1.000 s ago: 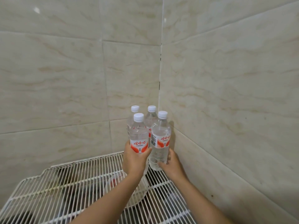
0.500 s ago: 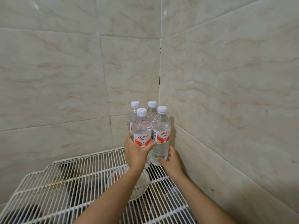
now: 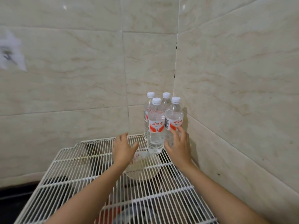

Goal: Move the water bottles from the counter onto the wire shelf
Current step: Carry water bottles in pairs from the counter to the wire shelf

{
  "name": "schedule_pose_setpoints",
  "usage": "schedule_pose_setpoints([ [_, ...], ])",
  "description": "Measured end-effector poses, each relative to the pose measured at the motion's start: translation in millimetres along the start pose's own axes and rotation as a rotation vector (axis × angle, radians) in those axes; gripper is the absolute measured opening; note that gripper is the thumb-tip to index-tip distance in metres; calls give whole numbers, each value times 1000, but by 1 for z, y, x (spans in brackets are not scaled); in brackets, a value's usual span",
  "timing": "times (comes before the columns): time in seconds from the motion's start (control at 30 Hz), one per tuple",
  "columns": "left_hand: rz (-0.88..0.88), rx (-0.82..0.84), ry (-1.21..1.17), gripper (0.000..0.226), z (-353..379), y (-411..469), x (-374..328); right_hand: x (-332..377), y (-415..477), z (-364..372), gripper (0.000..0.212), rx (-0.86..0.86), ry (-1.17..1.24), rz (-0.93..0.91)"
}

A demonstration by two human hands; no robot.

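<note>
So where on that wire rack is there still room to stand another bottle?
The wire shelf is bare across its left and front, from the left hand out to the rim. The back right corner is crowded: four water bottles cluster against the tiled walls, with the right hand beside them.

soft even indoor light, glare spots on tiled wall [image 3: 64, 46], blurred left edge, wide-angle bending

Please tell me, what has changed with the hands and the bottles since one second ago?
The left hand let go of the front left bottle and drew back to the left, open. The right hand opened too; its fingers remain beside the front right bottle. All four bottles stay upright in the corner of the wire shelf.
</note>
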State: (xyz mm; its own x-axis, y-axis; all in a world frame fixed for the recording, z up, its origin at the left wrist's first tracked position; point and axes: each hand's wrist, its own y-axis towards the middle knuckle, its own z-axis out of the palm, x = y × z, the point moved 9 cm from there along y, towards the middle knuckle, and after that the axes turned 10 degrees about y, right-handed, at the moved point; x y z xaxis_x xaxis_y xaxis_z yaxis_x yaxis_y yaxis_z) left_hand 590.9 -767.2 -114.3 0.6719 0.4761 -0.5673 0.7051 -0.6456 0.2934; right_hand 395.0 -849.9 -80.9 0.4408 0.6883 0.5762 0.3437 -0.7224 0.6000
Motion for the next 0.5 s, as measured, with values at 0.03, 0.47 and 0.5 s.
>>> schedule_pose_setpoints([
  [0.03, -5, -12, 32, 61, -8, -4, 7, 6, -3, 6, 46, 31, -9, -32],
  [0.47, -244, -191, 428, 49, -167, -127, 159, 140, -79, 133, 59, 671, 7, -363],
  [0.5, -289, -213, 444, 50, -183, -144, 174, 158, -91, 143, 59, 708, 32, -387],
])
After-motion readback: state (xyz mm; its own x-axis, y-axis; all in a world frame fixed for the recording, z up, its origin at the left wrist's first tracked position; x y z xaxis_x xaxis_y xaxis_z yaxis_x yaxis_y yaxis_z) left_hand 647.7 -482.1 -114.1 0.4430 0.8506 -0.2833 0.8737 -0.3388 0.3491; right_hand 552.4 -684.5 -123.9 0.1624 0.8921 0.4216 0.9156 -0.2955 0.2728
